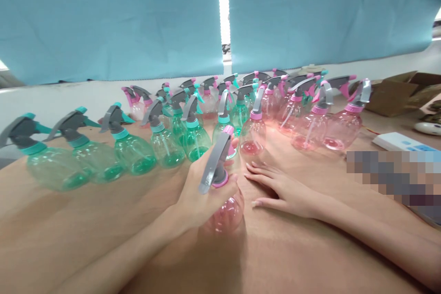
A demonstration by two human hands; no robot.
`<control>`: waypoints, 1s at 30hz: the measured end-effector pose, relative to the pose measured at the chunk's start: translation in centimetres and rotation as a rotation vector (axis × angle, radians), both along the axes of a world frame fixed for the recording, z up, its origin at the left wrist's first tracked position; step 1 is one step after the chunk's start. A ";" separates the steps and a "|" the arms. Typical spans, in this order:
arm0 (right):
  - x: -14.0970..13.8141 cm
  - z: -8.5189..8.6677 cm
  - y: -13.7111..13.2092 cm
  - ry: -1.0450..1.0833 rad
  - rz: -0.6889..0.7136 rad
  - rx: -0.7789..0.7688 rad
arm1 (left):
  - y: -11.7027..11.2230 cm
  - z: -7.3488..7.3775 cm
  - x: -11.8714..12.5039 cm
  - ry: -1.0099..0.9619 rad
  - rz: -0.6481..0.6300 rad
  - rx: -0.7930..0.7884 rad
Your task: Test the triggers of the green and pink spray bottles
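Note:
A clear pink spray bottle (pixel 225 215) with a grey and pink trigger head stands near the middle of the table. My left hand (pixel 201 188) is wrapped round its neck, just under the trigger head. My right hand (pixel 280 188) lies flat on the table to the right of it, fingers spread, holding nothing. Just beyond that hand stands another pink spray bottle (pixel 253 138). Ahead of my left hand is a green spray bottle (pixel 195 141) with a turquoise collar.
Several green spray bottles (pixel 134 152) line the left side, and several pink ones (pixel 310 129) stand at the right, with more behind. A cardboard box (pixel 391 94) and a white device (pixel 399 141) sit at far right. Blue cloth (pixel 120 18) hangs behind the wooden table (pixel 275 257).

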State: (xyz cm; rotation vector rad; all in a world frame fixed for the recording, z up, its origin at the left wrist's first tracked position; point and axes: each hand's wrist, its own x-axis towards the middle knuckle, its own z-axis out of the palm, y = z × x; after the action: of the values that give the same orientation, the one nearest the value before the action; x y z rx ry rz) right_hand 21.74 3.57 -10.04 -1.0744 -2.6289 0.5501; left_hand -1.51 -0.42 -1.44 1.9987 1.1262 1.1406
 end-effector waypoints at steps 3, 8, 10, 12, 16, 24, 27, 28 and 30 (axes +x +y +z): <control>-0.1 0.2 0.0 -0.008 -0.004 -0.004 | -0.1 0.3 0.3 -0.052 -0.014 -0.020; 0.0 0.2 0.0 -0.008 0.001 0.004 | 0.0 0.2 0.4 -0.110 -0.053 -0.033; 0.0 0.1 0.0 -0.005 0.004 0.003 | 0.1 0.1 0.3 -0.120 -0.062 -0.032; 0.0 0.2 -0.1 0.001 0.001 -0.004 | 0.1 0.1 0.3 -0.113 -0.066 -0.035; 0.0 0.3 -0.1 0.003 -0.007 -0.022 | 0.0 0.2 0.3 -0.099 -0.066 -0.032; -0.1 0.3 -0.1 -0.011 -0.001 -0.009 | 0.2 -0.2 0.4 -0.096 0.001 0.054; -0.1 0.2 0.0 -0.018 -0.002 -0.012 | 0.1 -0.2 0.5 -0.107 -0.006 0.071; -0.1 0.2 0.0 -0.011 -0.003 -0.015 | 0.0 -0.1 0.5 -0.106 0.000 0.066; -0.1 0.1 0.0 0.008 -0.003 -0.016 | -0.2 0.0 0.6 -0.106 0.015 0.049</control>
State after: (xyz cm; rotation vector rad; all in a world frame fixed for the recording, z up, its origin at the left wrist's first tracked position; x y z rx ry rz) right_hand 21.67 3.57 -9.96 -1.0781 -2.6206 0.5747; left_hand -0.90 -0.65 -1.42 1.9447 1.0709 1.2782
